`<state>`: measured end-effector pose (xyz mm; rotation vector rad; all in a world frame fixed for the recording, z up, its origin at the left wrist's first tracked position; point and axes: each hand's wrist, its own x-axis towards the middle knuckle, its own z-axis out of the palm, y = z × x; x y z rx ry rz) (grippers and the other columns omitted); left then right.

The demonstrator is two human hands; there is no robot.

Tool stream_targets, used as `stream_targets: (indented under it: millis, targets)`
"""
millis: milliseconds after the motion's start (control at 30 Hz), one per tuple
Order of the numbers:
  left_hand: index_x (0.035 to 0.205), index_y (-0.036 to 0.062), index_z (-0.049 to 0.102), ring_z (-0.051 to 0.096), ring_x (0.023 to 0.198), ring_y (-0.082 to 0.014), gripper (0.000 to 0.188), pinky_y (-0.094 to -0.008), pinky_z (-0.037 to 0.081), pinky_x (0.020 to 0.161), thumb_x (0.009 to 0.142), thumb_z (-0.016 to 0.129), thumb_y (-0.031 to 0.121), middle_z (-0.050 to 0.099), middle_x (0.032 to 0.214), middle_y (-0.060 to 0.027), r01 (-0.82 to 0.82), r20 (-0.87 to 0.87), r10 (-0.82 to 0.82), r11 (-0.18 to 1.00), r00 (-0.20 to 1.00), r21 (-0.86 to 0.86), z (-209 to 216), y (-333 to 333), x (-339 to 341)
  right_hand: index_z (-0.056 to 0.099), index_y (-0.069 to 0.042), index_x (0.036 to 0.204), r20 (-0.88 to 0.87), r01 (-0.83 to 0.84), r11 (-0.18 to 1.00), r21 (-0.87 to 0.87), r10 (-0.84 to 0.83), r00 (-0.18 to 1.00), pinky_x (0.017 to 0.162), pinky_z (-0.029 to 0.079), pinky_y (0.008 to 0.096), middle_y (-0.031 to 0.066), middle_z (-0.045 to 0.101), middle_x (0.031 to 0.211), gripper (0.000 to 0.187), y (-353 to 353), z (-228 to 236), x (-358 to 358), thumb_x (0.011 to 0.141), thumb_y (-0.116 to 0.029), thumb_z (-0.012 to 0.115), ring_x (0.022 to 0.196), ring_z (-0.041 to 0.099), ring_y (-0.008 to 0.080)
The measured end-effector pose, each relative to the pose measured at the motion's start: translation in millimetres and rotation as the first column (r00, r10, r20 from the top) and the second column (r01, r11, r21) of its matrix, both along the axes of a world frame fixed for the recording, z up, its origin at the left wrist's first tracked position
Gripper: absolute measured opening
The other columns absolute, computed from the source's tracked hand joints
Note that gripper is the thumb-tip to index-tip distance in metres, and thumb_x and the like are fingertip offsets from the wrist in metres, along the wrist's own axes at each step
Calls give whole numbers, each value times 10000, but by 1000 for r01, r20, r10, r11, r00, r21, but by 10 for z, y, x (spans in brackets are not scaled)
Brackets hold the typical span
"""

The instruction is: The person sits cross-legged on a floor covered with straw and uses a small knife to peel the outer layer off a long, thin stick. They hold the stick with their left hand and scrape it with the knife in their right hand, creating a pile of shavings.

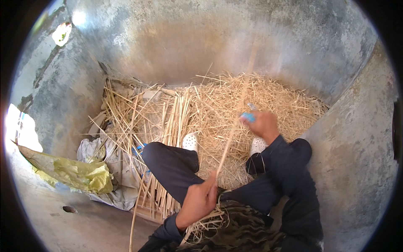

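Observation:
My left hand (198, 203), low in the middle over my lap, is closed around the near end of a long pale bamboo strip (227, 148). The strip runs up and away from me, its far part smeared by motion. Farther out, my right hand (265, 125) is closed on a small knife-like tool with a blue handle (248, 117). A short metallic piece shows just beyond the handle, beside the strip; its exact shape is hard to see. Thin curled shavings (206, 227) lie on my lap beneath the left wrist.
A heap of straw-coloured shavings (285, 94) covers the floor around my white clogs (190, 142). Split strips (178, 115) lie to the left, some loose and crossing. A yellowish plastic sheet (90, 174) and pale crumpled sacking (124, 191) lie farther left. Grey walls (180, 40) enclose the spot.

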<state>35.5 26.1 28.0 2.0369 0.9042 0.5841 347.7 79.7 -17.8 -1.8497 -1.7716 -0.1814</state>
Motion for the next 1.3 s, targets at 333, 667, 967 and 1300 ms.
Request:
stream_targets:
  millis: [333, 667, 967, 1300]
  targets:
    - [1253, -66, 534, 482, 446, -173, 344, -306, 397, 475, 930, 532, 51, 459, 565, -200, 90, 32, -87, 986, 996, -140, -61, -170, -178, 643, -79, 622, 172, 142, 990, 0, -140, 975, 435, 433, 418, 107, 522, 464, 745, -72, -82, 386, 839, -758, 426, 419, 553, 286]
    - [1270, -23, 552, 410, 491, -57, 345, -239, 343, 485, 1000, 503, 186, 452, 566, 13, 248, 60, -252, 830, 966, -499, 36, -183, -431, 643, 63, 744, -165, 760, 650, -24, -752, 638, 630, 444, 503, 282, 601, 680, 926, -137, 65, 2475, 857, -791, 304, 708, 636, 403]
    - [1230, -44, 517, 266, 330, -29, 383, -172, 325, 380, 1015, 449, 265, 316, 501, 73, 363, 458, 305, 319, 835, -875, -233, 414, 20, 634, -42, 673, -118, 284, 944, -166, -305, 945, 540, 438, 476, 187, 558, 551, 628, -650, -522, 32, 870, -626, 519, 559, 593, 380]
    - [1129, -35, 533, 277, 349, -30, 366, -179, 259, 354, 1032, 409, 296, 340, 509, 60, 390, 472, 267, 307, 840, -868, -194, 188, 212, 522, -106, 554, -36, -178, 984, -30, 177, 984, 402, 391, 389, 87, 490, 444, 630, -678, 151, -520, 805, -681, 576, 400, 544, 284]
